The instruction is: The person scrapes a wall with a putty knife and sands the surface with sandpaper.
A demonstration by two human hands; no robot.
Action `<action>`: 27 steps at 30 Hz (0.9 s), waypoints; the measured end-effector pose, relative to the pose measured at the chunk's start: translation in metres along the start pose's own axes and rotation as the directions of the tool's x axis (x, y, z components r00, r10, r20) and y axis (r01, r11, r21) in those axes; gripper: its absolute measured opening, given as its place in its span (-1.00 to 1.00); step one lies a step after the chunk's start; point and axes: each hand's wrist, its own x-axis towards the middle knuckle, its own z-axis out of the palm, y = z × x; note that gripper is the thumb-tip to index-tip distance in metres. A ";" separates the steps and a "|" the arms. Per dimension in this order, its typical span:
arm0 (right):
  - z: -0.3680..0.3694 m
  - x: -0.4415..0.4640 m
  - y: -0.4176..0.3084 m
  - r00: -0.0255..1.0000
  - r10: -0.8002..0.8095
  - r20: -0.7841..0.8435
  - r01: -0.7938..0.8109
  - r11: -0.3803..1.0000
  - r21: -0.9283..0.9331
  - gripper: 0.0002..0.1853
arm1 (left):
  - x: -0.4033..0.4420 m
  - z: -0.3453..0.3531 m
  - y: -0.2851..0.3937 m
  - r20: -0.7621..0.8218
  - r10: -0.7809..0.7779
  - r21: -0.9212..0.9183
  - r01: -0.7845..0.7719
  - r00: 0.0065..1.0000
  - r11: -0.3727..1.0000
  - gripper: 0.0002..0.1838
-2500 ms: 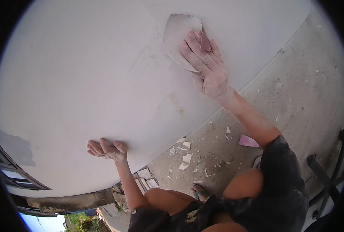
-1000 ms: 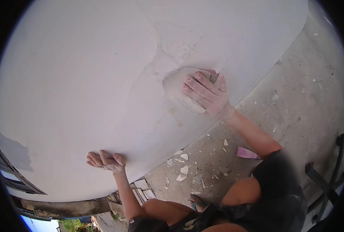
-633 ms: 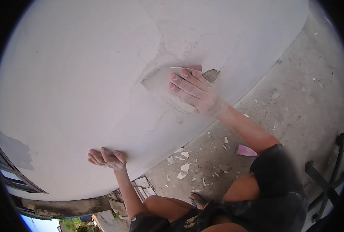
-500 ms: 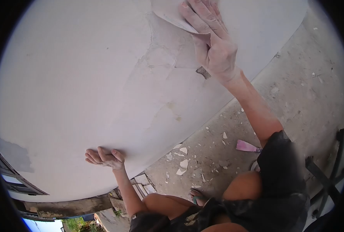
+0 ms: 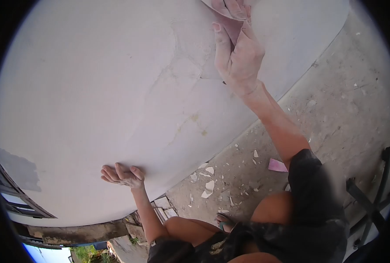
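Observation:
My right hand [image 5: 241, 59] is at the top of the view against the white wall [image 5: 94, 87], closed on a bent sheet of sandpaper [image 5: 231, 27]. The sheet is pinkish on the side showing below my fingers, with a pale upper edge. My thumb is stretched along the wall and pale dust coats the hand. Lower left, my left hand [image 5: 124, 175] leans on the wall with its fingers spread and holds nothing. Cracks and a rough patch edge [image 5: 175, 48] run across the wall beside my right hand.
Broken white flakes [image 5: 209, 188] are scattered over the concrete floor [image 5: 331, 105] at the wall's foot. A pink flat piece [image 5: 277, 165] lies near my knee. Black metal legs [image 5: 368, 201] stand at the right. A window frame [image 5: 21, 201] is at the far left.
My right hand has turned and shifted slightly left, and the sandpaper's pinkish side now shows. My left hand stays on the wall at nearly the same spot.

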 end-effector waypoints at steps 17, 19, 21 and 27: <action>-0.227 -0.240 -0.045 -0.356 0.408 0.841 -0.934 -0.133 -0.331 -0.61 | 0.049 -0.060 0.184 0.697 0.625 -0.707 0.481 0.352 0.518 -0.34; -0.235 -0.226 -0.036 -0.342 0.387 0.856 -0.924 -0.306 -0.231 -0.61 | 0.022 -0.054 0.196 0.657 0.724 -0.517 0.825 0.210 0.229 -0.42; -0.236 -0.212 -0.032 -0.340 0.439 0.831 -0.859 -0.505 -0.084 -0.58 | 0.004 -0.051 0.212 0.615 0.771 -0.172 0.982 0.166 -0.075 -0.53; -0.242 -0.223 -0.020 -0.342 0.405 0.848 -0.886 -0.439 -0.147 -0.51 | -0.016 -0.084 0.273 0.796 0.584 0.300 0.734 0.159 -0.609 -0.77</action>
